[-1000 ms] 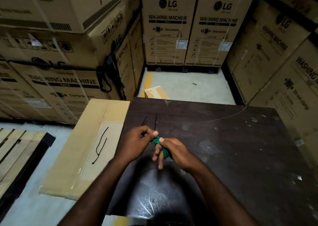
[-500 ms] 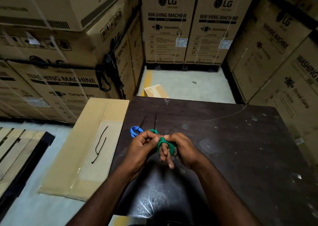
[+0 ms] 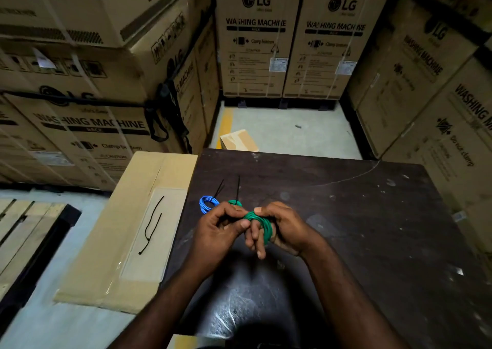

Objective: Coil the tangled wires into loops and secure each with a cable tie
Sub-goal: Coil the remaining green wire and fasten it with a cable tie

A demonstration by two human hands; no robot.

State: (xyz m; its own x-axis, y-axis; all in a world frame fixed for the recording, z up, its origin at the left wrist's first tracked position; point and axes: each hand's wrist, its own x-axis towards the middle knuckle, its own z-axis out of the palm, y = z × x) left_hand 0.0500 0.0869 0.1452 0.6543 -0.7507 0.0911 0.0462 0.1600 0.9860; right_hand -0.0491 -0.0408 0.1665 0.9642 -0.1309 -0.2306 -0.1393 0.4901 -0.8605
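Over the counter (image 3: 372, 229), near its front middle, left grip (image 3: 221, 226) and right grip (image 3: 287, 229) meet, with the held coil (image 3: 262, 222) looped round the right grip's fingers. Just behind the left grip lies a tied coil (image 3: 206, 203), and a second coil (image 3: 234, 203) is right beside it, half hidden. Left of the counter, a flat carton (image 3: 106, 255) carries loose ties (image 3: 146, 231); further left there's a pallet (image 3: 24, 231). Stacked boxes (image 3: 255, 37) stand behind, with a small box (image 3: 238, 140) on the floor (image 3: 287, 135).
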